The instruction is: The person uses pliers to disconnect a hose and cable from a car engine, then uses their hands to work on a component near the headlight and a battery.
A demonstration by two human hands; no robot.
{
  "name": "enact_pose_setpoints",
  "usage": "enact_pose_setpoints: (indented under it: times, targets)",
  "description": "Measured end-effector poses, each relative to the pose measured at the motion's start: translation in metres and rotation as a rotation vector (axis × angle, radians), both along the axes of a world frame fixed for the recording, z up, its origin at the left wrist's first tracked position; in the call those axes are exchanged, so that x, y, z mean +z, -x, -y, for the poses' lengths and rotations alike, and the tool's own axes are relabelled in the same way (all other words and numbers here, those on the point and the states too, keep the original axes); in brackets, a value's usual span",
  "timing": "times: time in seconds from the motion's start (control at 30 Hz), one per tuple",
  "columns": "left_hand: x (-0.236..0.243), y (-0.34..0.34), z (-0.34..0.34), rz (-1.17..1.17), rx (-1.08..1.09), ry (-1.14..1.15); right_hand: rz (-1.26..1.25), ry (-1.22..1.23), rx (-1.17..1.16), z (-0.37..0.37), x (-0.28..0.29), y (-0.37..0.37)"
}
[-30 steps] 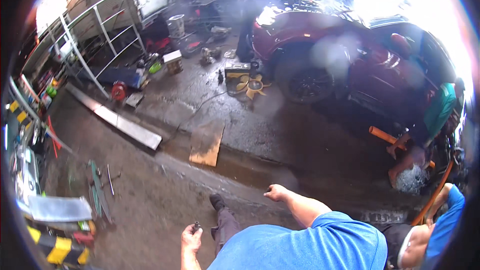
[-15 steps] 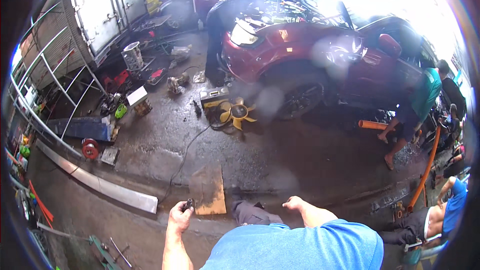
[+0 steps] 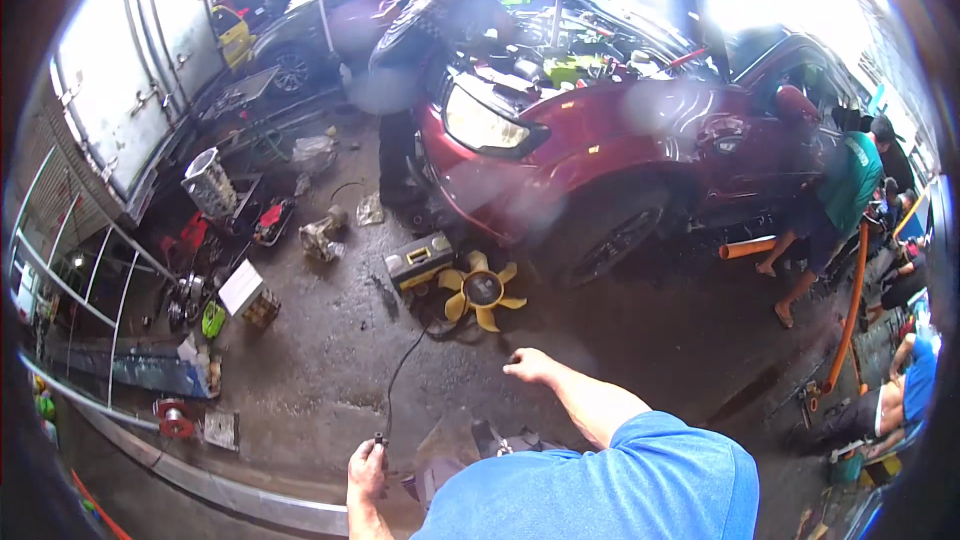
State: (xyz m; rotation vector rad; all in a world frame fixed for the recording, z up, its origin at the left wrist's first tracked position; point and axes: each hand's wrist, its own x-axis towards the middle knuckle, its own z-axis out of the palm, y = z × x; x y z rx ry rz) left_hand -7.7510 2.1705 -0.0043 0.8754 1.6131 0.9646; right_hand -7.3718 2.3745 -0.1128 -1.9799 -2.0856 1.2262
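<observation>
- Red car (image 3: 610,155) and yellow fan (image 3: 483,288) loomed nearer than before.
- Left hand (image 3: 366,470) gripped a small dark part (image 3: 379,438), near side.
- Right hand (image 3: 530,365) hung half-curled below the fan; I couldn't tell if empty.

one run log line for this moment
left hand: holds small dark cylindrical piece | right hand: curled, no held object visible | ahead: yellow multi-bladed fan beside grey-and-yellow box | beyond: dark-red car
</observation>
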Motion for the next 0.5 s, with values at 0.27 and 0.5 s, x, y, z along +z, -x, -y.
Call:
enact_pose_setpoints:
  times: [0.27, 0.5]
  targets:
    - [-0.020, 0.097, -0.140, 0.112, -0.093, 0.133, 0.080, -0.038, -0.122, -0.077, 0.003, 0.050]
    - [0.004, 0.158, -0.271, -0.093, -0.302, 0.054, 0.430, 0.242, -0.286, 0.001, -0.056, 0.012]
